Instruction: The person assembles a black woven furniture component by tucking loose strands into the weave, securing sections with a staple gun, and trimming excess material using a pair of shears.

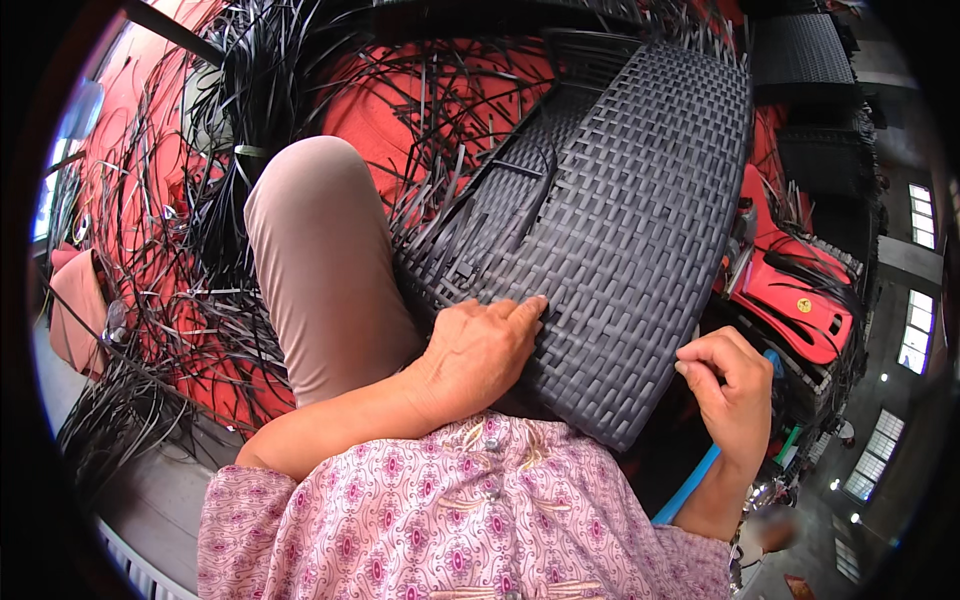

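Note:
A large dark grey woven wicker panel (620, 200) rests tilted across my lap, its near corner toward my chest. My left hand (480, 345) lies flat on the weave near the panel's lower left edge, fingers together and pressing on the strands. My right hand (730, 385) is at the panel's right edge, fingers curled as if pinching something thin; what it holds is too small to tell. My knee in beige trousers (320, 260) sits left of the panel.
Loose black plastic strips (170, 270) lie scattered in heaps over a red floor (370, 100) at left and behind. More dark woven panels (800, 60) stand at upper right. A red tool or machine (790, 290) lies right of the panel. A blue tube (690, 480) runs under my right arm.

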### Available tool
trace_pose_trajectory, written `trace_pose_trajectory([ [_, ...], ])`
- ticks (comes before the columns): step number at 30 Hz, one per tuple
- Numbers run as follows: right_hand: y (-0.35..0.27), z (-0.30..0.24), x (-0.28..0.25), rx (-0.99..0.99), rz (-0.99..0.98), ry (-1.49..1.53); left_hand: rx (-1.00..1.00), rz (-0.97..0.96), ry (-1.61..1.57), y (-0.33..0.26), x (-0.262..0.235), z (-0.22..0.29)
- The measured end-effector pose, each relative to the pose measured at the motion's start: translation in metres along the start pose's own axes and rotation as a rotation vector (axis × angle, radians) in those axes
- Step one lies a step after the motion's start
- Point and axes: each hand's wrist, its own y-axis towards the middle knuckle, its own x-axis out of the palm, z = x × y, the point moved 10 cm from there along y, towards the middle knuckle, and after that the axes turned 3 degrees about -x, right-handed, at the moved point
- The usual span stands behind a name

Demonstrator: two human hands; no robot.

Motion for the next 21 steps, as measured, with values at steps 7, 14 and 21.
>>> trace_pose_trajectory([
  [7,0.000,-0.017,0.003,-0.090,0.000,-0.153,0.013,-0.008,0.009,-0.006,-0.008,0.003],
  [14,-0.011,-0.015,-0.019,-0.026,0.003,-0.306,-0.089,0.049,-0.045,-0.006,-0.016,-0.020],
  [21,-0.009,-0.010,-0.016,-0.038,0.001,-0.210,-0.150,0.071,-0.128,-0.002,-0.016,-0.033],
])
